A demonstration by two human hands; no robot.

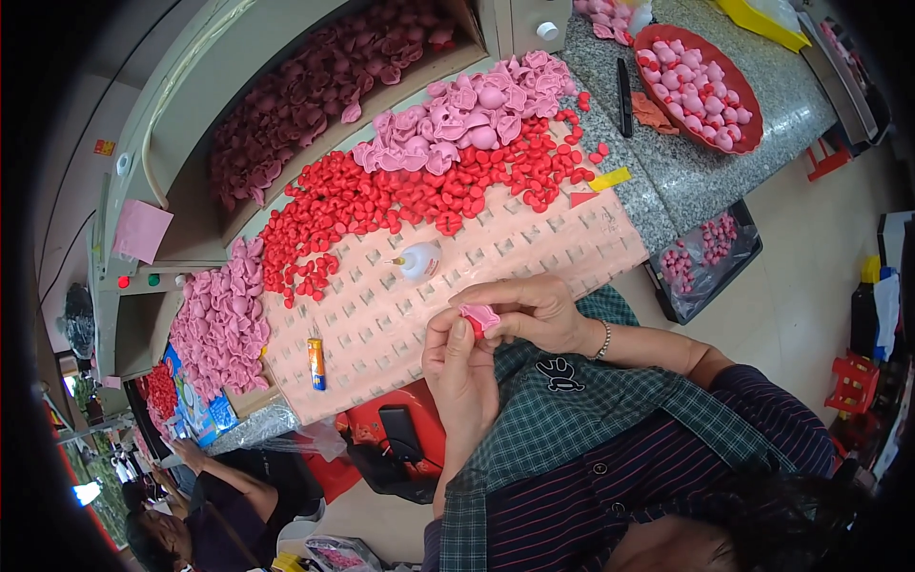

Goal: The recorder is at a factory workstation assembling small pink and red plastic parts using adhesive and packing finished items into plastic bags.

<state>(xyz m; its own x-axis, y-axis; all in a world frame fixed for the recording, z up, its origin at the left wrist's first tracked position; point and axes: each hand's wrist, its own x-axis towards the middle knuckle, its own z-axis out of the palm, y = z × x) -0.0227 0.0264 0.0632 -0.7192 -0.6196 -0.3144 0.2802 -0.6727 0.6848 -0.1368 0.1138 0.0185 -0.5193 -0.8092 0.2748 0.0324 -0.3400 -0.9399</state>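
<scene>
Hands pinching a small pink moulded petal piece above the pink gridded mat.
Left hand and right hand both grasp it; long axis left-right. Small orange-and-blue tube lies upright on mat's near-left edge.

Glue bottle stands on the mat; petal heap behind it.

You wore a dark shirt with thin pink stripes, a green checked apron with a small picture on it, and a bead bracelet on your right wrist.
</scene>
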